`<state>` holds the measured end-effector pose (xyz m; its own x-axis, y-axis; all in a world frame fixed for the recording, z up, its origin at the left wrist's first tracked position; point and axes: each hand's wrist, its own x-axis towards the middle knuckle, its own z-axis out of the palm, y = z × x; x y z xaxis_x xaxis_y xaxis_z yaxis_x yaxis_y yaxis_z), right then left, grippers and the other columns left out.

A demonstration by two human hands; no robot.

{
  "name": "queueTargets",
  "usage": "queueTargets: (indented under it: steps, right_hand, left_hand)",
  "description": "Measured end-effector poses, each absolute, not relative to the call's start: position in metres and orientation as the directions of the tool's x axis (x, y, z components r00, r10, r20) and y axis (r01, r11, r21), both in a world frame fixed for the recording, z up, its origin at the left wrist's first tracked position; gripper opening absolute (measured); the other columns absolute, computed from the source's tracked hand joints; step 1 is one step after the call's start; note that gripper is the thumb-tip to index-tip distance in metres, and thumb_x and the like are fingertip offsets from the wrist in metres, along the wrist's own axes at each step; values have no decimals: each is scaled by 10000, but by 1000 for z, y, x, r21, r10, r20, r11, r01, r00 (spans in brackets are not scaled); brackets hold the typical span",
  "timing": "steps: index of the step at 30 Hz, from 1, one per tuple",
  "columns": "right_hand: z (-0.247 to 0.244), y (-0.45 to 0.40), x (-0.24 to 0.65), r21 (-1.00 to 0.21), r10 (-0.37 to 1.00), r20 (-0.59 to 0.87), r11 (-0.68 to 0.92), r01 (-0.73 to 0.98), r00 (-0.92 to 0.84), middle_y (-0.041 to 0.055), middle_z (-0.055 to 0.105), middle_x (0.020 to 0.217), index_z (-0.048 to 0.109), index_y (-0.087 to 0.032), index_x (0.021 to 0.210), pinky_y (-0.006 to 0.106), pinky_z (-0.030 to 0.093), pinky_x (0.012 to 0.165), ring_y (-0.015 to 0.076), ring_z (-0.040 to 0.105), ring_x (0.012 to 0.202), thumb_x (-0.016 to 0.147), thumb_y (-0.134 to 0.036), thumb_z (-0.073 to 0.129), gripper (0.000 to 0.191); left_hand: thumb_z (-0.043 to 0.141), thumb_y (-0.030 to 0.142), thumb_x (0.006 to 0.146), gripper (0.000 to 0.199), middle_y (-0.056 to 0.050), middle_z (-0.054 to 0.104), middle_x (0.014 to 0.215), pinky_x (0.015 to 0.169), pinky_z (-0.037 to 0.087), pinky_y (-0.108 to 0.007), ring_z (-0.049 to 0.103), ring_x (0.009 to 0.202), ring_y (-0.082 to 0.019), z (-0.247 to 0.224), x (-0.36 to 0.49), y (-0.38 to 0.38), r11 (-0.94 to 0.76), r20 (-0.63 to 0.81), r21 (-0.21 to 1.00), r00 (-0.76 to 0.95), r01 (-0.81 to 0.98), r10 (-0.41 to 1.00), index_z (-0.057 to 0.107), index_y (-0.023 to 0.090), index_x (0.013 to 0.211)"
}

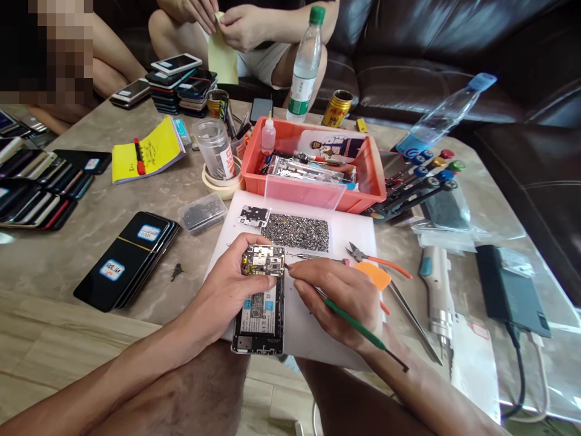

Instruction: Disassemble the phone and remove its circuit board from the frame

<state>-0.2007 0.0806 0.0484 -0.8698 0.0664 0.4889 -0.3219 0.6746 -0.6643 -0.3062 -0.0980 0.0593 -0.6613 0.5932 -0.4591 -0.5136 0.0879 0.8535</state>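
An opened smartphone (261,303), its circuit board and battery exposed, is gripped by my left hand (233,284) around its upper left side, thumb across the board's lower edge. My right hand (336,297) holds a green-handled pry tool (356,324); its tip reaches the board's right edge, and its hooked rear end sticks out past my wrist. Both hands are over a white work mat (299,339). Beyond the phone lie a heap of tiny screws (297,232) and a black-and-white phone part (254,216). Side cutters (379,261), an orange pick (373,275) and tweezers (415,321) lie right of my right hand.
A red bin (313,191) of tools and parts stands behind the mat. Stacked phones (129,260) lie left. An electric screwdriver (438,290) and a dark power box (512,290) with cables are at right. Bottles stand behind; another person's hands (240,27) hold yellow paper.
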Motion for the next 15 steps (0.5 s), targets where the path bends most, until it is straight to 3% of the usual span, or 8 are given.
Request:
queueTargets:
  steps: [2, 8, 15]
  right_hand:
    - [48, 80, -200, -676, 83, 492, 664, -320, -867, 46, 837, 1047, 812, -261, 1131, 327, 657, 807, 203, 794, 904, 987, -169, 674, 219]
    - [42, 79, -202, -905, 288, 278, 397, -150, -916, 13, 829, 1077, 831, -344, 1119, 386, 642, 904, 221, 768, 1014, 1013, -302, 693, 179]
    - [38, 81, -202, -912, 268, 295, 365, -186, -917, 18, 832, 1096, 830, -356, 1140, 407, 636, 921, 222, 766, 1028, 1010, -333, 704, 182]
  left_hand:
    - [820, 164, 722, 499, 48, 658, 836, 627, 472, -246, 577, 704, -141, 60, -306, -98, 70, -454, 853, -669, -517, 589, 582, 270, 1148]
    - [850, 199, 745, 534, 42, 686, 885, 671, 506, -259, 606, 739, -140, 60, -306, -98, -28, -444, 824, -674, -566, 590, 566, 273, 1191]
    - [865, 195, 750, 532, 35, 700, 900, 685, 503, -263, 616, 769, -146, 59, -306, -100, -36, -436, 820, -664, -572, 607, 570, 269, 1187]
